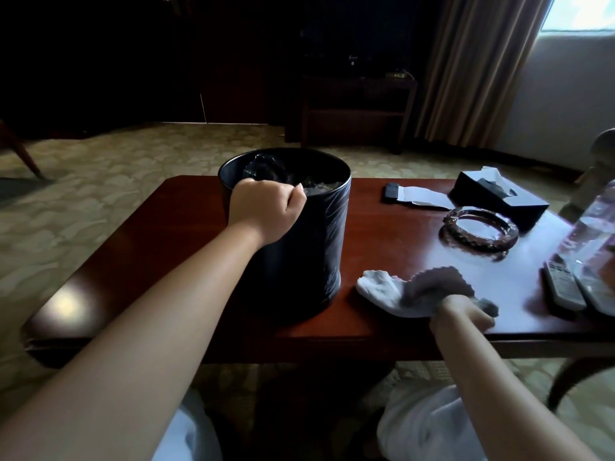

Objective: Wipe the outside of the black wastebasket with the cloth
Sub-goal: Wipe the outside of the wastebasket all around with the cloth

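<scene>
The upright wastebasket (pixel 296 241), its rim gripped by the left hand (pixel 266 207), stands just left of the right hand (pixel 466 311) (clutching the cloth (pixel 409 291)).

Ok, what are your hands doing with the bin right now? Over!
Left hand grips wastebasket rim. Right hand holds cloth on table, not yet on the bin. Nothing between them.
</scene>
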`<state>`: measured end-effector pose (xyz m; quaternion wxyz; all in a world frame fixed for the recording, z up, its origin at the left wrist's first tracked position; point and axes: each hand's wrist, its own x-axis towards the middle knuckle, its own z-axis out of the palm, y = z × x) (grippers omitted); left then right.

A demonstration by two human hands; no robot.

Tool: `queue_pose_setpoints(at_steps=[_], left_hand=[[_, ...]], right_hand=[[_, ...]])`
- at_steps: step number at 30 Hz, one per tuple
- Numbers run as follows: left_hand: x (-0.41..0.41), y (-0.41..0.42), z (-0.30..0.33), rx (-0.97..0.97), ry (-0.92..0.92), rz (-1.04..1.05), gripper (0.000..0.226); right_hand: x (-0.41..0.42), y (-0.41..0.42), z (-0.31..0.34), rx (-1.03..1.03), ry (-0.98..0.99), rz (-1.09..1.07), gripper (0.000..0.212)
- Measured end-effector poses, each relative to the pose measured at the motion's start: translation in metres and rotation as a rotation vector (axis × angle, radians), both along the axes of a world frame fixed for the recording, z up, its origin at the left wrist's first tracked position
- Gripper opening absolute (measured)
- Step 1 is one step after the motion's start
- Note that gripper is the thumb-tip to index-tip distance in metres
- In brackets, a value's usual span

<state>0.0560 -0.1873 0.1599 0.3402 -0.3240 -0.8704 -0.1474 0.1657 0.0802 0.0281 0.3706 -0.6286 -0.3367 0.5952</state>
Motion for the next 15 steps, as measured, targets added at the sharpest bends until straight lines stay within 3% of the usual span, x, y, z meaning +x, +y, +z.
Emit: queue_pose_setpoints(at_steps=[3,6,9,11,13,15], left_hand=[[0.0,0.0,0.0,0.012,0.008,-0.002,0.047],[0.0,-0.001,0.0,0.01,0.012,0.0,0.047],[-0.001,0.0,-0.001,0.009,0.019,0.002,0.047],[-0.001,0.0,-0.001,0.011,0.017,0.002,0.047],[-0.001,0.0,-0.001,0.01,0.006,-0.001,0.047],[-0.001,0.0,-0.001,0.011,0.005,-0.001,0.047]], right_hand=[[0.001,-0.002,0.003,0.121,-0.123,-0.1,0.037],[-0.001,-0.009,-0.002,0.465,-0.216,-0.034,0.042],[-0.006,-0.014,-0.02,0.975,-0.344,0.489,0.035],[-0.008,-0.021,-0.032,1.261,-0.727,0.927,0.022],[-0.008,-0.027,-0.048,1.279,-0.968,1.218,0.025],[-0.005,-0.033,-0.053,1.22,-0.874,1.153,0.027]])
